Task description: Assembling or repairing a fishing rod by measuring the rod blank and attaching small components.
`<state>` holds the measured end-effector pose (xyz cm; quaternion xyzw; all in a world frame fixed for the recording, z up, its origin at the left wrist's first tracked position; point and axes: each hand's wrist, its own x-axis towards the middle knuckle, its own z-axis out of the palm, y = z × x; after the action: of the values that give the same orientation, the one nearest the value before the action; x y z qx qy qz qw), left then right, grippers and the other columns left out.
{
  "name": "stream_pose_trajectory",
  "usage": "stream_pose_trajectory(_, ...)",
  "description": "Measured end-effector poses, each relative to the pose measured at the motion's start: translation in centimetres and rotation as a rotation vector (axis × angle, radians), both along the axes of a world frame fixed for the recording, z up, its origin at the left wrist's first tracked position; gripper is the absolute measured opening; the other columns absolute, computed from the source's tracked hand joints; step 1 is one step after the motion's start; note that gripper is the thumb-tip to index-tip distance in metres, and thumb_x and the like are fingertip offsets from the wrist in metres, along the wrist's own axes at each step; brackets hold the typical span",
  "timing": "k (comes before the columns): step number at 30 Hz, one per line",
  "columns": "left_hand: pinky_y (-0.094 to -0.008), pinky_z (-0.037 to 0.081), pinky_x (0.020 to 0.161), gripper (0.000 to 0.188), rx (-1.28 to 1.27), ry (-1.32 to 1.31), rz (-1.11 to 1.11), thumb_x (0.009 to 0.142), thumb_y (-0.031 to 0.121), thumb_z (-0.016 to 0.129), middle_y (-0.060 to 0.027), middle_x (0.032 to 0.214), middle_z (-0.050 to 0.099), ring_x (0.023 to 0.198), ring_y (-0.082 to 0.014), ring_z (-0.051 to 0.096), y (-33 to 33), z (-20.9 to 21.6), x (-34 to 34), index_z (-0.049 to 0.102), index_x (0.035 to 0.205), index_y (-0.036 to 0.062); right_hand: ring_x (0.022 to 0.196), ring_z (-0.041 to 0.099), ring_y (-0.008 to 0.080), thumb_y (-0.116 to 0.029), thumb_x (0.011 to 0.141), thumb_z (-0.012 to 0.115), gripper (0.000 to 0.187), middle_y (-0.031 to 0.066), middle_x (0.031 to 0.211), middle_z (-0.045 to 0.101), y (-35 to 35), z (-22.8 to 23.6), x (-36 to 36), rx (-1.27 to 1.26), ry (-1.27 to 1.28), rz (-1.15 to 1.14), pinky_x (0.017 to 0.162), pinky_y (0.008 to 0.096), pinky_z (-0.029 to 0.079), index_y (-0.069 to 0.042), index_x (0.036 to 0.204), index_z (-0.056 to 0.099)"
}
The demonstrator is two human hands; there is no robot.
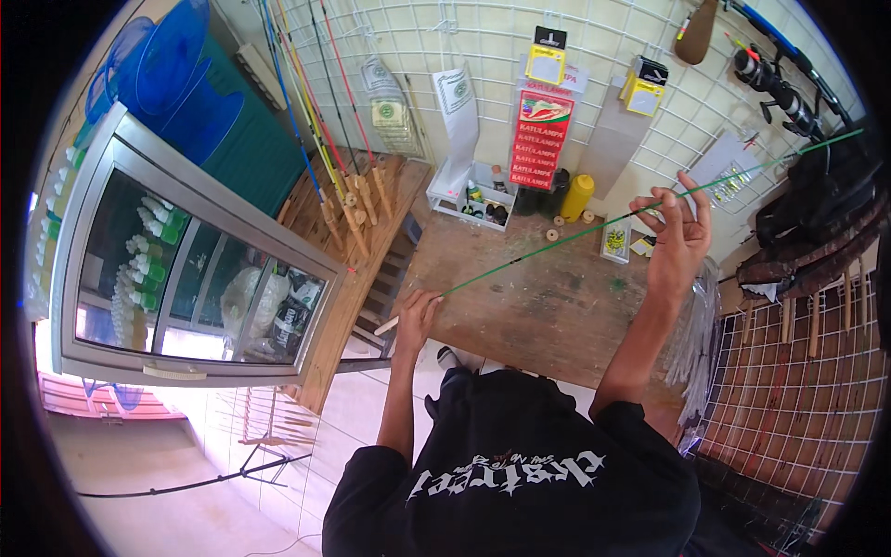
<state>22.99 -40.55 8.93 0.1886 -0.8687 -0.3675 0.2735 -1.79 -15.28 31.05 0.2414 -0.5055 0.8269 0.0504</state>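
A thin green fishing rod [575, 237] runs slantwise over the wooden table, rising toward the upper right. My left hand [418, 316] is closed round its lower end, where a short pale wooden butt pokes out past the fingers. Farther up the shaft, my right hand [680, 243] is raised with bent fingers about the rod, and the shaft passes through them. Dark bands mark the rod between my hands. Its thin tip reaches toward the hanging reels at the right.
The wooden table [520, 316] carries a white organizer box [509, 200], a yellow bottle [577, 197] and wooden spools. To the left stand a glass cabinet [200, 269] and upright rods with wooden handles [357, 209]. Packets hang on the white wall grid [408, 28]. Black bags [812, 204] hang right.
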Motion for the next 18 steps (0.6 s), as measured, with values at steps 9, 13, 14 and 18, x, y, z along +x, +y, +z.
stream_pose_trajectory(9,-0.0314,0.047,0.062,0.012,-0.021,0.109,-0.074,0.085,0.004,0.065,-0.0139,0.084,0.064,0.071,-0.0251,0.062,2.2,4.7,-4.3,0.068,0.096,-0.0011,0.086,0.068,0.0258,-0.007,0.091,0.060,0.039,0.0207,0.100,0.067,0.2,4.2,-2.0,0.068,0.058,0.014,0.076,0.0362,0.059,0.005,0.126,0.048)
stream_pose_trajectory(13,-0.0312,0.047,0.062,0.012,0.021,0.184,-0.132,0.084,0.003,0.066,-0.0131,0.082,0.063,0.070,-0.0225,0.062,3.0,6.0,-6.3,0.068,0.095,-0.0014,0.084,0.069,0.0276,-0.008,0.092,0.059,0.038,0.0215,0.100,0.067,0.6,5.6,-3.3,0.000,0.077,-0.044,0.076,0.0381,0.060,0.007,0.126,0.050)
stream_pose_trajectory(14,-0.0310,0.047,0.062,0.012,0.044,0.207,-0.144,0.084,0.003,0.066,-0.0131,0.082,0.064,0.070,-0.0220,0.062,3.2,6.2,-7.0,0.068,0.095,-0.0014,0.083,0.069,0.0278,-0.008,0.092,0.058,0.038,0.0217,0.100,0.067,0.7,5.9,-3.5,-0.007,0.084,-0.052,0.075,0.0382,0.060,0.007,0.126,0.050)
stream_pose_trajectory(18,-0.0300,0.047,0.061,0.012,0.105,0.223,-0.172,0.084,0.003,0.067,-0.0125,0.082,0.064,0.069,-0.0206,0.061,4.1,7.2,-8.9,0.068,0.095,-0.0014,0.084,0.069,0.0275,-0.009,0.092,0.058,0.039,0.0219,0.100,0.067,0.2,6.5,-3.4,0.024,0.116,-0.045,0.074,0.0377,0.060,0.008,0.126,0.050)
